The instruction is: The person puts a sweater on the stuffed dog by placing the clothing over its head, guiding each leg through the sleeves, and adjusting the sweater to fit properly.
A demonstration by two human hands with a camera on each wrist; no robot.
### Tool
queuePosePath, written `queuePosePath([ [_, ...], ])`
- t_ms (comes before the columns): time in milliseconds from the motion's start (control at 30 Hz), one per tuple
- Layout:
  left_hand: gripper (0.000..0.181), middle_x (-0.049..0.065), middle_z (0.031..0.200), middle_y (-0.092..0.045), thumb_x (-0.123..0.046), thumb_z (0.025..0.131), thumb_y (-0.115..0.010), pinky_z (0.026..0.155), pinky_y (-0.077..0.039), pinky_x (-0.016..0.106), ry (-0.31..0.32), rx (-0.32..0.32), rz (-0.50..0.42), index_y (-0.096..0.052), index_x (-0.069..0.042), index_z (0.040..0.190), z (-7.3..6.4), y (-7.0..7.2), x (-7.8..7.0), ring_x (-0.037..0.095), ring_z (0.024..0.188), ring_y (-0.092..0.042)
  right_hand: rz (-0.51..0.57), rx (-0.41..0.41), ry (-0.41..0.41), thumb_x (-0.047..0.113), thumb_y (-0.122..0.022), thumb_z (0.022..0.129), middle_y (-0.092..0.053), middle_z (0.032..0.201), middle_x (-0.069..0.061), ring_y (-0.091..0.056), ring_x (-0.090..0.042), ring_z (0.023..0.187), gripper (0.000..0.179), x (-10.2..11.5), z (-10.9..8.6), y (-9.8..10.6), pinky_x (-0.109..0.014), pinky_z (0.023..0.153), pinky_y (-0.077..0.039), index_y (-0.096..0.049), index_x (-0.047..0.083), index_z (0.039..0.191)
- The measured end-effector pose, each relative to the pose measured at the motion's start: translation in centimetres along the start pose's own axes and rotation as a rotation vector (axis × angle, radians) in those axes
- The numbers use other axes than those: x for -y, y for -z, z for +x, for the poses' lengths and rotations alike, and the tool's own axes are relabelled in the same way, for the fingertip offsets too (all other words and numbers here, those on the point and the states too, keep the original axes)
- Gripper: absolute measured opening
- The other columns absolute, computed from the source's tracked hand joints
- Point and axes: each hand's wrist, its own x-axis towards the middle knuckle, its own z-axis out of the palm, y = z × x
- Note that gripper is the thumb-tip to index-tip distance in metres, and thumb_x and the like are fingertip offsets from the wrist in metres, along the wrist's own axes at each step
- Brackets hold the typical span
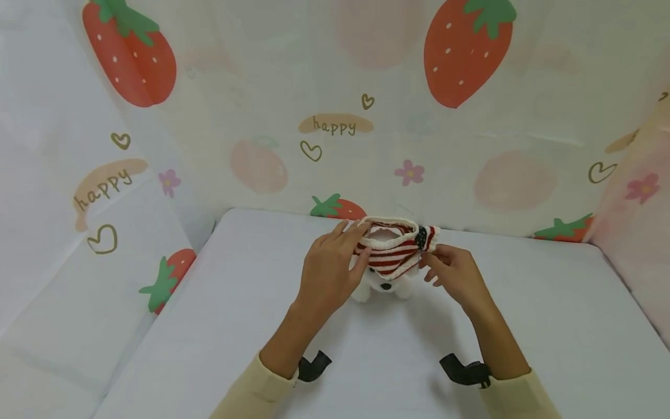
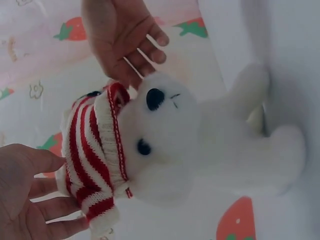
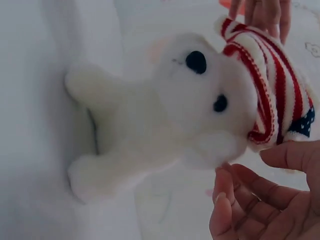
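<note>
A white plush dog point(image 2: 170, 120) with a black nose and black eyes sits upright on the table. Over the top of its head lies a small red-and-white striped knit sweater point(image 1: 389, 256), with a navy patch on one side and its wide opening facing up. My left hand point(image 1: 332, 265) grips the sweater's left side, thumb on the front and fingers toward the back. At the other side, my right hand point(image 1: 455, 270) is by the sleeve, its thumb point(image 3: 285, 155) at the sweater's edge and its loosely bent fingers near the plush's ear point(image 3: 215, 149).
The white table point(image 1: 225, 349) has its far edge just behind the plush. A pale curtain point(image 1: 335, 75) printed with strawberries, hearts and "happy" hangs behind and at both sides. Black straps point(image 1: 466, 370) sit at both wrists, beside cream sleeves point(image 1: 518, 396).
</note>
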Motion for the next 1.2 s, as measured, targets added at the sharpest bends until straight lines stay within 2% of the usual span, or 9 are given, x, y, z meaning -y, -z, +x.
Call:
queuePosePath([
  [300, 0.049, 0.003, 0.133, -0.067, -0.025, 0.096, -0.071, 0.096, -0.052, 0.047, 0.016, -0.061, -0.084, -0.059, -0.015, 0.142, -0.2, -0.9, 0.0, 0.026, 0.127, -0.06, 0.171, 0.013, -0.069, 0.033, -0.055, 0.105, -0.065, 0.108, -0.013, -0.061, -0.021, 0.094, 0.044, -0.1, 0.4, -1.0, -0.029, 0.075, -0.057, -0.061, -0.002, 0.131],
  [533, 0.047, 0.003, 0.132, -0.067, -0.026, 0.097, -0.07, 0.093, -0.053, 0.046, 0.03, -0.083, -0.106, -0.06, -0.015, 0.141, -0.3, -1.4, -0.2, 0.023, 0.125, -0.061, 0.184, -0.083, -0.095, 0.023, -0.058, 0.103, -0.063, 0.09, -0.009, -0.059, -0.021, 0.086, 0.035, 0.2, 0.5, -1.6, -0.027, 0.071, -0.056, -0.064, -0.006, 0.121],
  [633, 0.045, 0.003, 0.13, -0.068, -0.029, 0.099, -0.067, 0.086, -0.055, 0.043, 0.04, -0.077, -0.148, -0.06, -0.016, 0.141, -0.2, -1.5, 0.0, 0.021, 0.113, -0.066, 0.214, -0.124, -0.116, 0.022, -0.059, 0.101, -0.063, 0.083, -0.004, -0.06, -0.017, 0.079, 0.033, 0.3, 0.6, -1.8, -0.026, 0.068, -0.056, -0.065, -0.006, 0.118],
  [733, 0.042, 0.004, 0.128, -0.069, -0.034, 0.105, -0.056, 0.081, -0.056, 0.042, 0.113, -0.077, -0.272, -0.06, -0.014, 0.142, 0.2, -1.4, 0.9, 0.02, 0.104, -0.068, 0.255, -0.153, -0.122, 0.021, -0.06, 0.101, -0.063, 0.08, -0.002, -0.06, -0.016, 0.075, 0.032, 0.3, 0.6, -2.1, -0.026, 0.066, -0.055, -0.065, -0.006, 0.117],
  [833, 0.04, 0.005, 0.12, -0.072, -0.036, 0.108, -0.047, 0.083, -0.055, 0.042, 0.275, -0.075, -0.496, -0.065, -0.013, 0.135, 0.9, -1.6, 3.0, 0.02, 0.104, -0.068, 0.288, -0.173, -0.119, 0.018, -0.06, 0.1, -0.064, 0.08, -0.001, -0.06, -0.014, 0.072, 0.03, 0.2, 0.6, -2.4, -0.027, 0.064, -0.055, -0.065, -0.006, 0.116],
  [933, 0.033, 0.007, 0.107, -0.074, -0.029, 0.109, -0.048, 0.083, -0.054, 0.042, 0.474, 0.012, -0.742, -0.071, -0.01, 0.122, 1.3, -2.6, 5.4, 0.019, 0.099, -0.068, 0.307, -0.176, -0.122, 0.017, -0.059, 0.1, -0.064, 0.08, -0.001, -0.059, -0.012, 0.071, 0.029, 0.0, 0.7, -2.8, -0.026, 0.063, -0.055, -0.065, -0.006, 0.117],
  [1033, 0.027, 0.009, 0.095, -0.071, -0.022, 0.106, -0.051, 0.08, -0.055, 0.042, 0.6, 0.204, -0.897, -0.07, -0.004, 0.115, 1.1, -4.0, 6.9, 0.019, 0.086, -0.065, 0.307, -0.165, -0.12, 0.021, -0.06, 0.1, -0.065, 0.082, -0.001, -0.059, -0.012, 0.071, 0.031, 0.0, 0.9, -3.1, -0.025, 0.063, -0.054, -0.065, -0.005, 0.117],
  [1100, 0.028, 0.009, 0.097, -0.07, -0.019, 0.104, -0.052, 0.077, -0.057, 0.04, 0.62, 0.301, -0.948, -0.069, -0.002, 0.116, 1.0, -4.8, 7.2, 0.018, 0.086, -0.063, 0.307, -0.161, -0.113, 0.022, -0.061, 0.1, -0.065, 0.082, -0.001, -0.058, -0.013, 0.072, 0.033, 0.1, 1.0, -3.2, -0.025, 0.063, -0.054, -0.066, -0.005, 0.117],
  [1200, 0.027, 0.009, 0.102, -0.069, -0.019, 0.102, -0.052, 0.077, -0.057, 0.043, 0.605, 0.351, -0.986, -0.067, -0.001, 0.116, 1.0, -5.4, 6.8, 0.018, 0.091, -0.061, 0.316, -0.164, -0.105, 0.022, -0.062, 0.099, -0.065, 0.082, -0.002, -0.058, -0.013, 0.071, 0.032, 0.3, 1.0, -3.5, -0.026, 0.063, -0.054, -0.066, -0.005, 0.116],
])
